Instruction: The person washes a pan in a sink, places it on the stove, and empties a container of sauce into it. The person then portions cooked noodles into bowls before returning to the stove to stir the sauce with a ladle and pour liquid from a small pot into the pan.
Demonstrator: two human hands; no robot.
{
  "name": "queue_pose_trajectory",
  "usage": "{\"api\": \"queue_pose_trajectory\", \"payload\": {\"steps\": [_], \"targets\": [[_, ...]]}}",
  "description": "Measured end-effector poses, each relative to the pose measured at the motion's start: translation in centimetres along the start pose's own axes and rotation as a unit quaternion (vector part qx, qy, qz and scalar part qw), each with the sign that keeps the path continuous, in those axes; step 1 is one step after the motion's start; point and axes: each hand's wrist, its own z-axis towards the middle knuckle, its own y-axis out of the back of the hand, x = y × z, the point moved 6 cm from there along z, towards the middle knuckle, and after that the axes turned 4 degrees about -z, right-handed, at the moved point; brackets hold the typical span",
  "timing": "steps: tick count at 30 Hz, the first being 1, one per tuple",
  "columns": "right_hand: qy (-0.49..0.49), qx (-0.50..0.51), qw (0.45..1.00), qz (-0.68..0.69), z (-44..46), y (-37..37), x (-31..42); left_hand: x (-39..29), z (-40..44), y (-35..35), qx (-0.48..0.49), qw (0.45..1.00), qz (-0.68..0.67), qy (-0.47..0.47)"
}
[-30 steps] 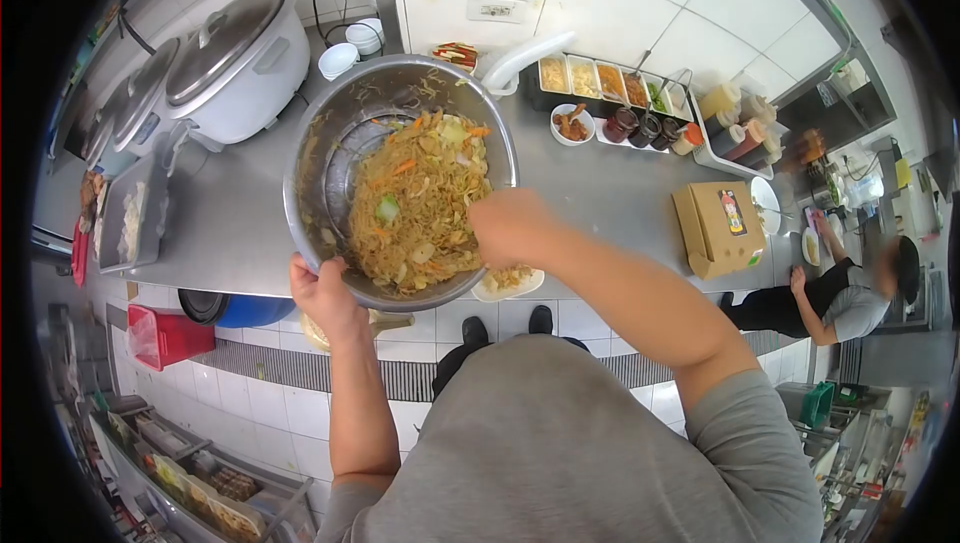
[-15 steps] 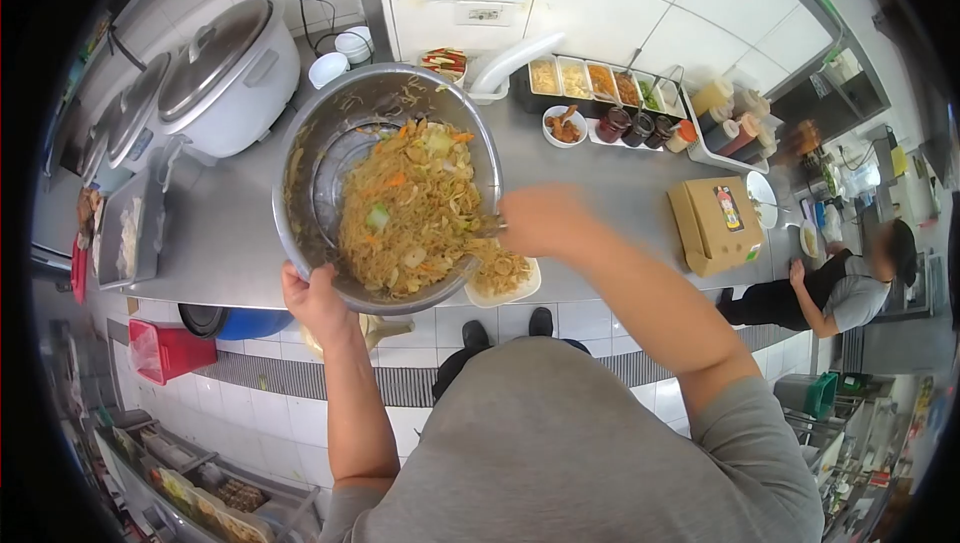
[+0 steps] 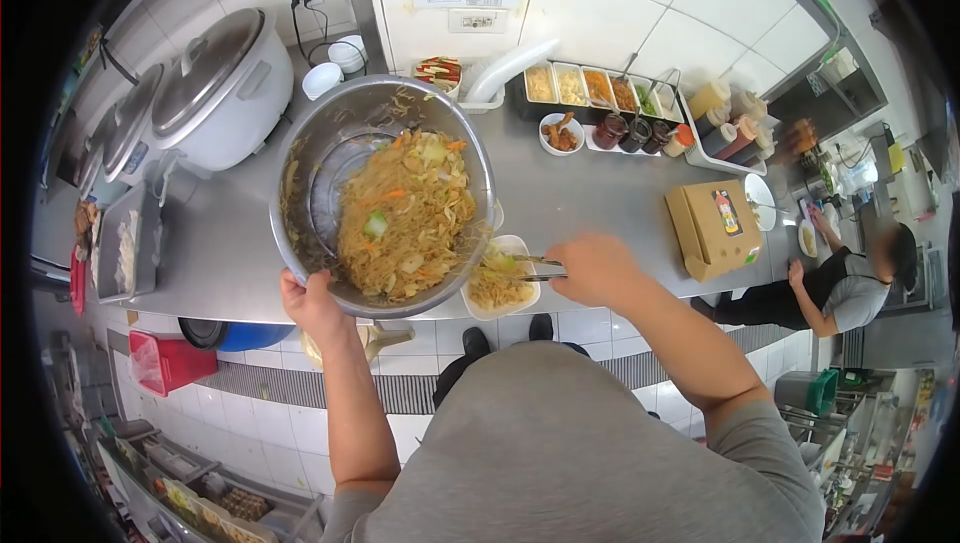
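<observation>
A large metal mixing bowl (image 3: 295,233) holds thin noodles (image 3: 400,213) with cabbage and carrot shreds, and it tilts toward me. My left hand (image 3: 318,305) is closed on its near-left rim. In my right hand (image 3: 600,271) is a pair of metal tongs (image 3: 540,269), with the tips over a white container (image 3: 533,295) just right of the bowl. Noodles fill much of that container, and the tong tips are partly lost among them. Behind the bowl's right edge, a bit of another white container shows.
On the steel counter (image 3: 220,243) stand rice cookers (image 3: 225,93) at left, a cardboard box (image 3: 705,228) at right, and a topping tray (image 3: 600,88), sauce jars and a small bowl of fried pieces (image 3: 562,133) at the back. A co-worker (image 3: 850,288) stands at far right.
My right hand has moved right and toward me, bringing the tongs from the bowl's edge to the white container. The co-worker's one arm now reaches out to a plate.
</observation>
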Motion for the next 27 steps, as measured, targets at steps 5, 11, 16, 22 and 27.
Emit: {"api": "queue_pose_trajectory", "payload": {"steps": [5, 11, 16, 22, 27], "targets": [[-0.018, -0.001, 0.995, 0.095, 0.6, 0.1, -1.8, -0.4, 1.6, 0.5, -0.026, 1.000, 0.012, -0.003], [-0.024, -0.147, 0.983, 0.107, 9.0, 7.4, 1.7, -0.9, 3.7, -0.9, -0.025, 0.999, 0.016, -0.019], [-0.038, -0.132, 0.987, 0.079, 18.1, 7.6, 2.7, -0.8, 4.6, -2.2, 0.004, 0.999, 0.008, -0.036], [-0.022, -0.041, 0.997, 0.056, 17.6, 4.9, 3.4, 0.5, 4.9, -3.4, -0.011, 0.999, -0.004, -0.048], [0.013, -0.039, 0.999, 0.009, 15.3, 3.9, 3.6, 1.3, 5.4, -3.1, 0.007, 0.998, 0.011, -0.063]]}}
